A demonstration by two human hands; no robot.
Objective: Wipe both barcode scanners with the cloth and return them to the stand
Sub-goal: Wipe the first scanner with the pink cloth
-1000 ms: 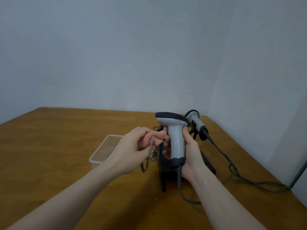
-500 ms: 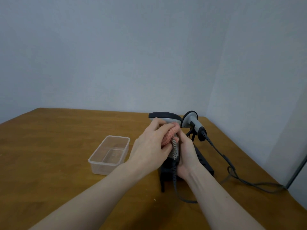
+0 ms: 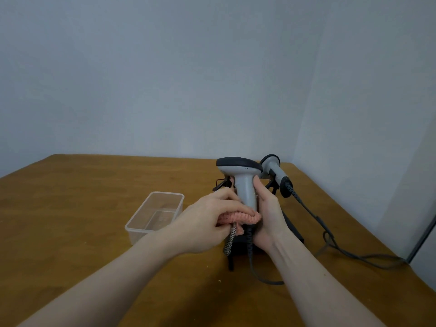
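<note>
Upright, the scanner (image 3: pixel 244 185) sits gripped in the right hand (image 3: pixel 267 213); the left hand (image 3: pixel 207 223) clutches the cloth (image 3: pixel 238 218).

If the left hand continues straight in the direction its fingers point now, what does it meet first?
The left hand, gripping the pink cloth, points right: it probably meets the held scanner's handle first, with the right hand just behind it.

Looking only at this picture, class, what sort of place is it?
Probably a plain room set up as a workstation: a bare wooden table in a wall corner, two corded barcode scanners and a clear plastic tub.
</note>
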